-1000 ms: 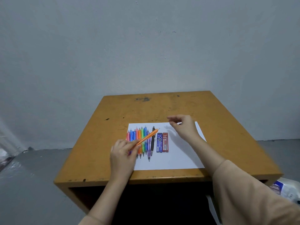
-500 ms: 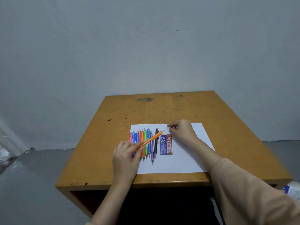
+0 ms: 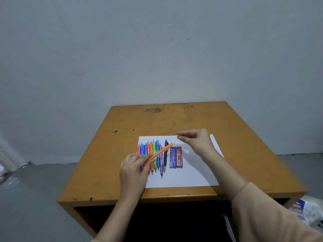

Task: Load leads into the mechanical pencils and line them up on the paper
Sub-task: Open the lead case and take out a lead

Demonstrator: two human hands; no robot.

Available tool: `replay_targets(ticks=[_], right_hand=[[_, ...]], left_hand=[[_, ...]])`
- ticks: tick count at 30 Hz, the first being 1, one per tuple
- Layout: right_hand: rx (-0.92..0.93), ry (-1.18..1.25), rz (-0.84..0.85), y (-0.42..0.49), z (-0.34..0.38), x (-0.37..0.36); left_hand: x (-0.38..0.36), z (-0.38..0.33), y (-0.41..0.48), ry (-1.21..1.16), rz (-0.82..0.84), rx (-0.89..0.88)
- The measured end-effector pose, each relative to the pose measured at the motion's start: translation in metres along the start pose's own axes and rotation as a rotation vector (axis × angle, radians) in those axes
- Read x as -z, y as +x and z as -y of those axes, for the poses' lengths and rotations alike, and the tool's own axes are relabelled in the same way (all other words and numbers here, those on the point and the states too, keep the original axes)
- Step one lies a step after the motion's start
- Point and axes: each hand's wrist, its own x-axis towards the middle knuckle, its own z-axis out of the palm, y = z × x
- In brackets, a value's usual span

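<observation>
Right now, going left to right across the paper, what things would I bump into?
Row of coloured pencils, black pencil, blue lead case, red lead case, right hand pinching a tiny piece. The orange pencil crosses the row, so I skipped it.

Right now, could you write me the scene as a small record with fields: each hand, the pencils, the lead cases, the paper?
Left hand: grips the orange pencil, tilted across the row
Right hand: near the paper's far edge, pinches a small pale piece, too small to name
Row of pencils: coloured, side by side on the paper, left part
Black pencil: lies right of the row
Lead cases: blue lead case and red lead case, side by side, right of the black pencil
</observation>
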Motion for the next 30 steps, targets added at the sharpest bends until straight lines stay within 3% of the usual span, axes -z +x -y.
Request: replay_targets(ticks=[6, 16, 30], right_hand=[[-0.122, 0.319, 0.045, -0.024, 0.005, -0.003], [-0.160, 0.520, 0.015, -0.034, 0.005, -0.010], [-0.122, 0.495, -0.009, -0.038, 0.009, -0.015]], left_hand=[[-0.001, 0.000, 0.000, 0.008, 0.003, -0.008], [0.000, -0.001, 0.000, 0.003, 0.007, -0.019], [-0.001, 0.002, 0.000, 0.000, 0.000, -0.040]])
